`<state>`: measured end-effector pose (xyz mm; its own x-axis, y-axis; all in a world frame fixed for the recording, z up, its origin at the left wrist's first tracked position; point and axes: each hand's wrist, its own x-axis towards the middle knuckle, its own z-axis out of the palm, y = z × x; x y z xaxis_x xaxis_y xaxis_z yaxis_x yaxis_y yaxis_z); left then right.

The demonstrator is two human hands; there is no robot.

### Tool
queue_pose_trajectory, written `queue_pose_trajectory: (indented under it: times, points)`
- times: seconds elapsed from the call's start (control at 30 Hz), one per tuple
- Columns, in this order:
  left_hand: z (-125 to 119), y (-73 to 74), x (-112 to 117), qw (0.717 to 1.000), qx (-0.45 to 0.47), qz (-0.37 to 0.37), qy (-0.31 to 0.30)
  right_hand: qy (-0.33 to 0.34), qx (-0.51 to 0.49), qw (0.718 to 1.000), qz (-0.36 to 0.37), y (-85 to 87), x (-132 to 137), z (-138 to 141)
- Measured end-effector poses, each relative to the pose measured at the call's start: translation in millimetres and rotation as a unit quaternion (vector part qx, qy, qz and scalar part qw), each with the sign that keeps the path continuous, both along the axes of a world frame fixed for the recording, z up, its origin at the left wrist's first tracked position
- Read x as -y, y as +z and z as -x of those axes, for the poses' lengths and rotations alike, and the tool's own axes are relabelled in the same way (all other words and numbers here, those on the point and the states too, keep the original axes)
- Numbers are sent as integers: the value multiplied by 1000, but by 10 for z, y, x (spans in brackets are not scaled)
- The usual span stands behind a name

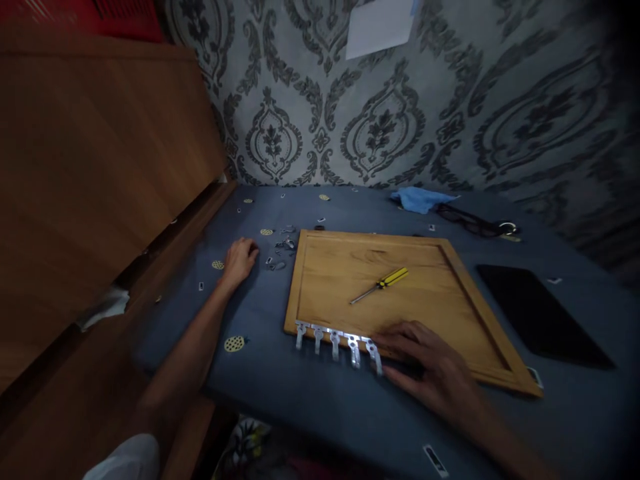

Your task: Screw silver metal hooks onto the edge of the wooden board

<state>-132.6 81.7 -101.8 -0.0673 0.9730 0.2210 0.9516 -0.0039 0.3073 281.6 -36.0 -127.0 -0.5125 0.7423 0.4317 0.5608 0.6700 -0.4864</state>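
Observation:
A wooden board with a raised frame lies on the table. Across it rests a screwdriver with a yellow and black handle. Along the board's near edge runs a shiny metal hook rail, its several hooks hanging toward me. My right hand pinches around the rail's right end at the board's edge, thumb below and fingers above; the exact contact is partly hidden. My left hand rests on the table left of the board, fingers loosely bent, holding nothing visible. Small metal pieces lie just right of it.
To the right of the board lies a flat black tablet-like object. Dark glasses and a blue cloth sit at the back right. A wooden cabinet borders the table's left side, and a patterned wall stands behind.

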Motion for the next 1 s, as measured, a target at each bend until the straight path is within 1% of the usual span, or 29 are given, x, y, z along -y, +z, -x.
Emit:
queue_pose_trajectory:
  times: [0.13,0.4,0.5,0.57,0.63,0.7,0.83,1.0]
  points:
    - [34,-69,-12,999,-25,-1,-31,-8,9,1000,5,12,21,-8]
    - [259,-171,-79,993,-43,-17,-112,-27,10,1000,11,96,59,36]
    - [313,-206,-95,991,-49,-18,-123,-29,5,1000,11,115,65,64]
    - [333,-203,-90,991,-55,-12,-123,-31,3,999,15,123,73,82]
    - [342,-170,-71,991,-63,-2,-119,-37,5,999,23,121,86,96]
    - [344,-107,-46,990,-75,13,-116,-46,11,998,32,102,102,105]
    - [331,74,-14,988,-107,54,-101,-50,30,997,43,32,129,87]
    - [254,278,37,976,-165,126,-66,-31,58,997,44,-11,129,57]
